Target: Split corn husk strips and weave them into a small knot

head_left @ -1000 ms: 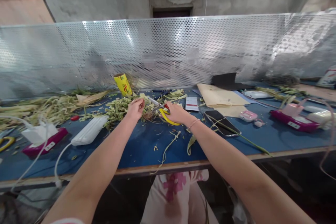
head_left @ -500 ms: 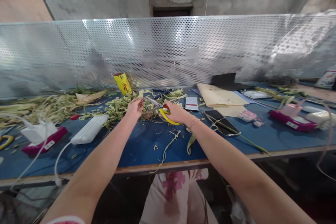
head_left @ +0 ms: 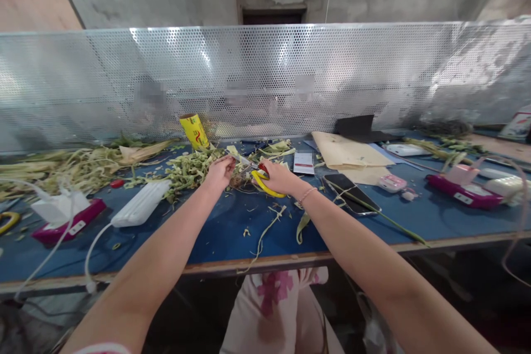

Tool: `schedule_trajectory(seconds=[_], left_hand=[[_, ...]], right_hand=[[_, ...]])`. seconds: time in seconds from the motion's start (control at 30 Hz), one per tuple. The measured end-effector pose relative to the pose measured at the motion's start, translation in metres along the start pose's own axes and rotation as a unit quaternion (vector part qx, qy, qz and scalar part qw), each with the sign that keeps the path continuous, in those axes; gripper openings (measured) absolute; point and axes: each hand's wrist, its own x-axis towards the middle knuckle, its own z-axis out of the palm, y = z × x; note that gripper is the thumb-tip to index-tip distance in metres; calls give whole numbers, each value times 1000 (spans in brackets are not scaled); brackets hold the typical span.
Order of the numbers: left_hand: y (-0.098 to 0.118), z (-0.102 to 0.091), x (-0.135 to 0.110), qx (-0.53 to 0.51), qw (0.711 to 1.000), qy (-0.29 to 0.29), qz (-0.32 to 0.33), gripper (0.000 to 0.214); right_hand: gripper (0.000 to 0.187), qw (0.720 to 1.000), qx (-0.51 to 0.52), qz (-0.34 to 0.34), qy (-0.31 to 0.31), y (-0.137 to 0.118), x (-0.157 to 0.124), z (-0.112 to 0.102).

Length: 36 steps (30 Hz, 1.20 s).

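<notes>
My right hand (head_left: 282,178) is closed around the yellow-and-red handles of a pair of scissors (head_left: 265,187), whose blades point left and away from me. My left hand (head_left: 221,170) is pinched on a pale green plant strip (head_left: 233,150) beside the blade tips. Whether the blades touch the strip, I cannot tell. Below and left of my left hand lies a heap of cut green plant pieces (head_left: 186,171). Brownish fibrous scraps (head_left: 239,180) lie between my hands, partly hidden by them.
A yellow tube (head_left: 194,131) stands behind the heap, against a perforated metal screen (head_left: 265,77). White power bank (head_left: 141,203) and purple power strip (head_left: 68,221) lie left. Rightward are a phone (head_left: 350,193), brown paper (head_left: 350,150), a pink case (head_left: 392,182) and another purple strip (head_left: 462,191).
My left hand has moved slightly right, closer to the scissors, with the pale strip now beside the blade tips. My right hand stays almost in place.
</notes>
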Motion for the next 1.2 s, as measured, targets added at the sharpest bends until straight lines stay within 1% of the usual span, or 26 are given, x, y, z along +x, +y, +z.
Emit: schedule_trajectory(seconds=[0.13, 0.3, 0.43, 0.6, 0.7, 0.83, 1.0, 1.2], left_hand=[[0, 0, 0, 13, 1000, -7, 8, 17], [0, -1, 1, 41, 999, -11, 25, 15], [0, 0, 1, 39, 999, -7, 24, 16], [1, 2, -1, 30, 999, -6, 20, 18], [2, 3, -3, 26, 999, -13, 17, 17], [3, 2, -2, 29, 999, -12, 9, 17], [3, 2, -1, 39, 999, -10, -6, 15], [6, 4, -4, 27, 999, -21, 5, 15]], right_hand=[[50, 1000, -6, 11, -7, 1, 0, -1], [42, 1000, -19, -5, -2, 7, 2, 1], [36, 999, -38, -11, -4, 10, 2, 2], [38, 998, -54, 3, -15, 8, 2, -1], [36, 997, -69, 12, -14, 6, 2, -5], [35, 995, -88, 34, -16, 3, 1, -9], [39, 994, -88, 66, -11, 2, 2, -10], [34, 990, -71, 115, 37, 11, 2, -6]])
